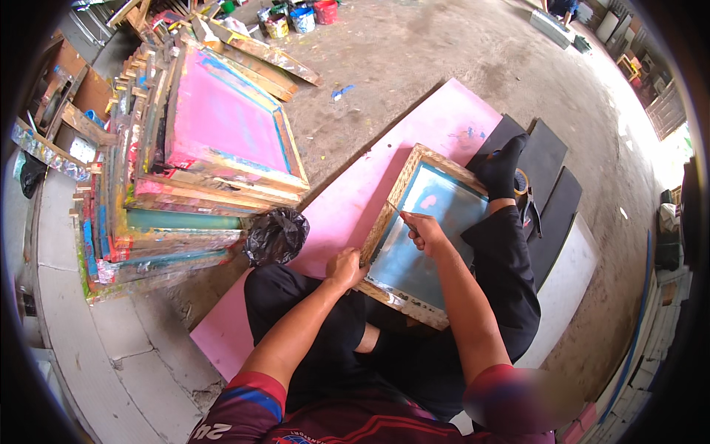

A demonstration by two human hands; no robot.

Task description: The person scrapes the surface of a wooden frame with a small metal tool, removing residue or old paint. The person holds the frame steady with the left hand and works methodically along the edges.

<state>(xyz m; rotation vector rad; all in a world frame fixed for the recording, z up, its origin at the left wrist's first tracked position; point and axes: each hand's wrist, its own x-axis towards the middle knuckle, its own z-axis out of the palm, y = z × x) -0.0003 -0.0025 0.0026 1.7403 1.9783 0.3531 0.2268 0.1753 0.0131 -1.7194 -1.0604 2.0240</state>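
A wooden screen-printing frame with blue-grey mesh lies tilted across my lap and the pink board. My left hand is closed round its left wooden side, near the lower corner. Over the mesh, my right hand is closed on a thin, slender tool, whose far end meets the inner part of the frame's left side. The tool's handle is hidden in my fingers, so its exact kind does not show. A pale pink patch marks the mesh beyond my right hand.
Paint-stained screen frames are stacked at the left, beside a black plastic bag. Black boards lie to the right, with a tape roll and a dark-handled hand tool near my foot. Paint buckets stand farther back.
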